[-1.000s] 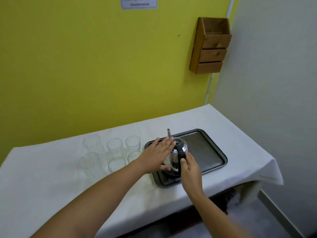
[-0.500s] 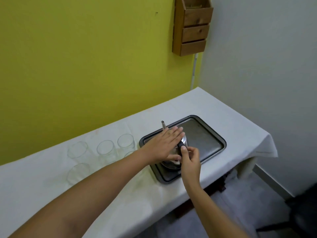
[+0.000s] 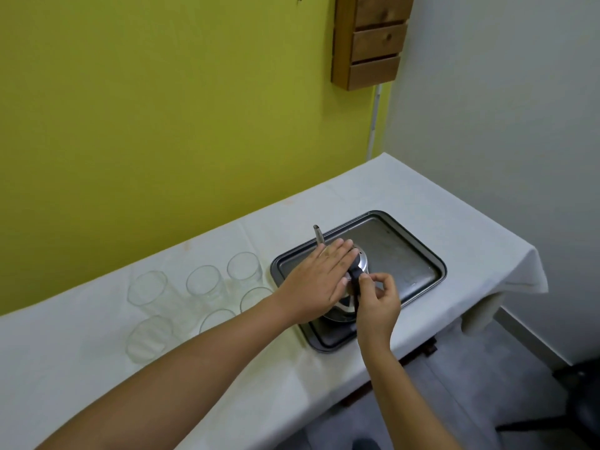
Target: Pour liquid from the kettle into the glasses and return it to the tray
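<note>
While left hand [image 3: 319, 280] lies flat on kettle [image 3: 349, 289] lid, right hand [image 3: 378, 303] pinches its handle; grip fully before lifting toward glasses [image 3: 204, 284].

left hand [image 3: 319, 280] flat, right hand [image 3: 378, 302] — fingers [image 3: 365, 278] pinched

I count six clear glasses [image 3: 207, 282] on the white cloth, standing in two rows of three just left of the one dark tray [image 3: 412, 254]. On that tray sits one steel kettle [image 3: 360, 263] with a single thin spout [image 3: 318, 235]. Two hands are mine, my left hand [image 3: 319, 280] and my right hand [image 3: 378, 303], and one wooden rack [image 3: 370, 40] hangs on the wall.
</note>
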{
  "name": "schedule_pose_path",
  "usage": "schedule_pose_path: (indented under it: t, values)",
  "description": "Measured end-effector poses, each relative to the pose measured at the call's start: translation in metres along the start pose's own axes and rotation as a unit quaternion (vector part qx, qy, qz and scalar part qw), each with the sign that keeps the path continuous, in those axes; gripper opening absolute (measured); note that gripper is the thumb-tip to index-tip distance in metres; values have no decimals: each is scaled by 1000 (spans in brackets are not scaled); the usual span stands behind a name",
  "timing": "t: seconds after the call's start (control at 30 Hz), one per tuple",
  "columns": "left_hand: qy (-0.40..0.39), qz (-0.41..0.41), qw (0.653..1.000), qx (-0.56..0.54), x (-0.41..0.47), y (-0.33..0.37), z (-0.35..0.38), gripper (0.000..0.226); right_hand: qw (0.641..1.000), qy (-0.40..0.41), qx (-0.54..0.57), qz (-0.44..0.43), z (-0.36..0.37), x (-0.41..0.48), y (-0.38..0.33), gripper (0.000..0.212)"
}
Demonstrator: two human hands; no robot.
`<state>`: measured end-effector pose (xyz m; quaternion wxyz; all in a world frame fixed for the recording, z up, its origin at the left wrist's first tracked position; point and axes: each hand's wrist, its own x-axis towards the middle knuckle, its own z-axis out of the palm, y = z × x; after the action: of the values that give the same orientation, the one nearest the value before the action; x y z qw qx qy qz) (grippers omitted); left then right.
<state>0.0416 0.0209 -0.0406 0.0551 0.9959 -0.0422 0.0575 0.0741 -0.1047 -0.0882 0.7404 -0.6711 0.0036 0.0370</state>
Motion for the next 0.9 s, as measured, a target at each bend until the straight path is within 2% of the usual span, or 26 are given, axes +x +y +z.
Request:
schedule_pose_path:
  t: [0.17, 0.4, 0.57, 0.73, 0.9]
  values:
    - [32, -56, 998, 6, 4, 17, 10, 55, 1000, -25, 9, -10, -8, 18, -1, 13]
    - [76, -130, 987, -48, 21, 40, 12, 56, 997, -57, 49, 3, -17, 45, -14, 9]
    - [118, -155, 979, -54, 27, 49, -6, 56, 992, -116, 54, -5, -20, 57, -38, 17]
    - [162, -195, 966, -44, 30, 54, -33, 56, 985, -161, 60, -22, -10, 66, -72, 9]
    - [204, -243, 947, -44, 20, 56, -61, 56, 968, -232, 96, -11, 6, 64, -100, 14]
